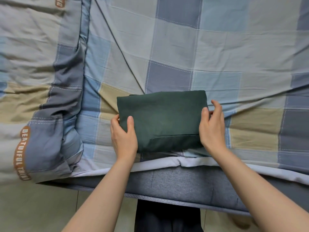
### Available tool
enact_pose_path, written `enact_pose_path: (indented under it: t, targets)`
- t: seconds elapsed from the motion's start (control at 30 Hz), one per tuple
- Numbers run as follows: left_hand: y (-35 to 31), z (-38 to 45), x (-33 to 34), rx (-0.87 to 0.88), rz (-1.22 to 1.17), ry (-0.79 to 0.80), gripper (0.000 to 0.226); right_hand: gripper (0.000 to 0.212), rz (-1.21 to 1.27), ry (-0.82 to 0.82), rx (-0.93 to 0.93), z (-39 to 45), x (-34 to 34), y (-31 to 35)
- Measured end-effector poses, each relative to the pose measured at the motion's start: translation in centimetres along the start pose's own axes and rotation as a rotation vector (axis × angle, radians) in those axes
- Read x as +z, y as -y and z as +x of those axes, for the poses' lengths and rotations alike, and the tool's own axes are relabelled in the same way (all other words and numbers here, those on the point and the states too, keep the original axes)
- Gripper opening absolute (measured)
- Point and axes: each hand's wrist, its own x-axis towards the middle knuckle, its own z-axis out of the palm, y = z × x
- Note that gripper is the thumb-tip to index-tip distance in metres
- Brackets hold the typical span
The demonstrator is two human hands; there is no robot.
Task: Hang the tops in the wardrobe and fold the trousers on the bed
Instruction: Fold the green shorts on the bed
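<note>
Far left, the rolled duvet (pixel 41 97) lies along the left edge of the bed (pixel 217 47), well apart from your work. Your left hand (pixel 122 136) grips the left end of the folded dark green trousers (pixel 163 121): the thumb lies on top of the cloth, and the fingers seem to be tucked underneath, though the cloth hides them. The trousers sit as a compact rectangle near the bed's front edge, roughly midway along it, resting on the checked sheet. Your right hand (pixel 212 126) holds the right end, thumb pressed on the upper face and fingers (pixel 217 106) loosely curled round the side, partly lifted off the cloth.

The fold looks close to finished, so this is a squaring-up step. Keep both thumbs flat and draw your hands gently apart to take out slack. The far left corner shows an under-layer peeking out; nudge it in line. Press down evenly before you let go, so the layers don't spring open near the front edge.
</note>
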Motion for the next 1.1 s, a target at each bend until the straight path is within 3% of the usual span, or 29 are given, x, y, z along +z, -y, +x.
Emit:
enact_pose_path:
  t: [0.1,0.17,0.27,0.43,0.53,0.63,0.83,0.97,1.1]
  targets:
    - [0.4,-1.6,0.0,0.080,0.066,0.067,0.053,0.058,-0.258,0.145,-0.175,-2.4,0.5,-0.7]
    - [0.5,-2.0,0.0,0.023,-0.025,0.103,0.051,0.059,-0.374,0.180,-0.195,-2.6,0.8,-1.2]
    - [0.2,-1.9,-0.3,-0.029,-0.168,0.081,0.041,0.056,-0.329,0.187,-0.120,-1.8,0.8,-1.0]
    - [-0.9,-2.9,-1.6,-0.008,-0.167,-0.082,0.028,0.046,-0.192,0.234,-0.078,-1.4,-1.6,-0.5]
    - [-2.9,-5.6,-3.5,-0.015,-0.180,-0.136,0.025,0.042,-0.179,0.150,-0.101,-3.5,-4.9,0.6]
    - [-5.5,-9.5,-6.2,0.001,-0.265,-0.106,0.026,0.040,-0.165,0.049,-0.213,-6.6,-9.0,2.0]
    - [-13.2,-17.9,-13.8,0.026,-0.316,-0.038,0.015,0.036,-0.024,-0.008,-0.199,-14.1,-20.6,6.0]
    - [-18.5,-22.4,-18.2,0.112,-0.371,0.071,0.009,0.035,0.027,-0.062,-0.189,-18.8,-27.3,8.6]
    - [-22.5,-26.3,-21.4,0.246,-0.362,0.136,0.018,0.035,0.045,-0.179,-0.173,-22.6,-32.4,10.9]
